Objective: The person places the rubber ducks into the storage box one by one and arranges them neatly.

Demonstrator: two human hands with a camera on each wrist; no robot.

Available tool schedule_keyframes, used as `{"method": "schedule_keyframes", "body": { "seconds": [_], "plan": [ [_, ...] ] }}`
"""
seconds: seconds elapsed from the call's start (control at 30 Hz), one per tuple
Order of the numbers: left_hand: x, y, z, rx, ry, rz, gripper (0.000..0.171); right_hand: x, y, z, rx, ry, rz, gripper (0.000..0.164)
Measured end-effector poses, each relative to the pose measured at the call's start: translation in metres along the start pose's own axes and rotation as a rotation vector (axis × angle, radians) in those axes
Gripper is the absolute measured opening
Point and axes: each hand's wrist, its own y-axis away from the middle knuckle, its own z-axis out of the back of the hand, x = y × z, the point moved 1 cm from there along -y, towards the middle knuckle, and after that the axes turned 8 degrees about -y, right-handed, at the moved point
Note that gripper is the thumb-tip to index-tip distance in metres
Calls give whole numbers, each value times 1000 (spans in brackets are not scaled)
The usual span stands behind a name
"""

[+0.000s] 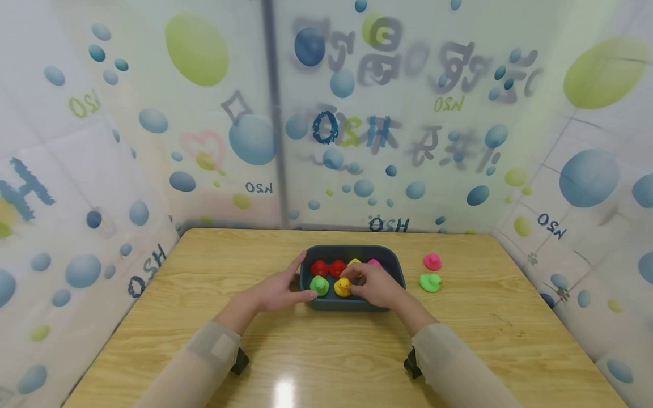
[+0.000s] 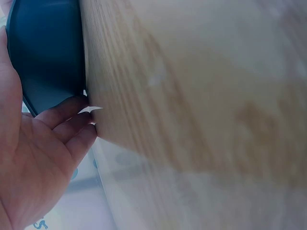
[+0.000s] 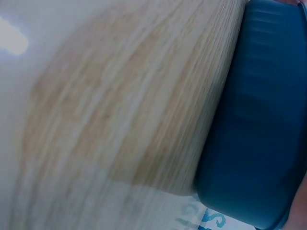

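Observation:
A dark blue tray (image 1: pixel 352 305) with toy ducks in it stands on the table. My left hand (image 1: pixel 278 292) is at its left end, fingers straight along the outer wall and thumb stretched over the front rim; in the left wrist view the fingertips (image 2: pixel 72 103) meet the lower edge of the tray. Inside the tray, my right hand (image 1: pixel 374 286) pinches a yellow rubber duck (image 1: pixel 342 287). To its left sits a green duck (image 1: pixel 319 286). Behind are two red ducks (image 1: pixel 319 268), another yellow duck (image 1: pixel 354 263) and a pink duck (image 1: pixel 374 263), the latter two partly hidden by my right hand.
Right of the tray, a pink duck (image 1: pixel 432 261) and a green duck (image 1: pixel 431 283) lie on the wooden table (image 1: pixel 326 357). Printed curtains (image 1: pixel 423 141) with blue and green dots enclose the back and both sides.

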Motion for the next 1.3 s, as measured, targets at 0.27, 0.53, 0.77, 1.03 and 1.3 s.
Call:
{"method": "schedule_keyframes", "body": {
  "seconds": [0.27, 0.53, 0.77, 1.03, 1.3],
  "plan": [
    [1, 0, 0, -3, 1, 0, 114, 0, -2, 0, 11, 9, 11, 26],
    [0, 0, 0, -2, 3, 8, 114, -1, -1, 0, 15, 21, 15, 24],
    [-1, 0, 0, 5, -1, 12, 114, -2, -1, 0, 12, 38, 3, 19],
    [0, 1, -1, 0, 1, 13, 113, -1, -2, -1, 16, 59, -21, 18],
    [0, 0, -1, 6, -5, 17, 113, 1, -2, -1, 17, 64, -28, 19]
  ]
}}
